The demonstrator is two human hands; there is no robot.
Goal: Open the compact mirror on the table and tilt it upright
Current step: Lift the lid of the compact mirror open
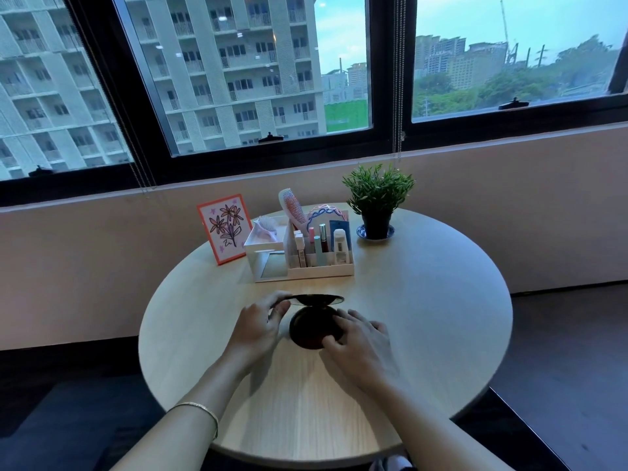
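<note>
Head view shows one round black compact mirror (311, 326) lying partly open at the frame's centre on the round pale wooden table (424, 300), its lid raised edge-on. Left hand (260, 326) pinches the lid's left rim between thumb and fingers; right hand (360, 345) rests spread fingers on the base. Bare tabletop surrounds it; one white organiser (306, 256) stands behind, labels unreadable.

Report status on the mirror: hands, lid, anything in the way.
Left hand pinching the lid at its left edge, raised. Right hand pressing down the compact mirror's base. Compact open, lid near upright. Organizer just behind, not touching.
</note>
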